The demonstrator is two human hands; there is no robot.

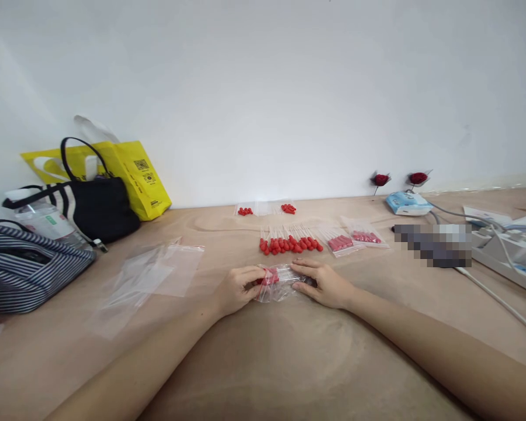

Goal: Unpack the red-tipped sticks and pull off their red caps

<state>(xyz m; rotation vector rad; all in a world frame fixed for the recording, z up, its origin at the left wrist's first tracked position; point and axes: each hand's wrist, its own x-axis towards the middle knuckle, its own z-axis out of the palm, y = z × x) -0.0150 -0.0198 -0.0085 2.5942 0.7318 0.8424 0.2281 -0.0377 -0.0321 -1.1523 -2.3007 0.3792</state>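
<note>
Our left grip (240, 286) and right grip (324, 284) hold a clear bag (284, 290), apparently part-filled, with two filled packets (341, 241) nearby and red-tipped sticks (291, 244) left unbagged.

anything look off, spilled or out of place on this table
Nothing looks spilled. The flat clear plastic bags left of the left hand lie askew, overlapping at uneven angles. Oddest is the dark object at right, covered by blocky pixelation that hides its details, seemingly an image effect, not damage.
</note>
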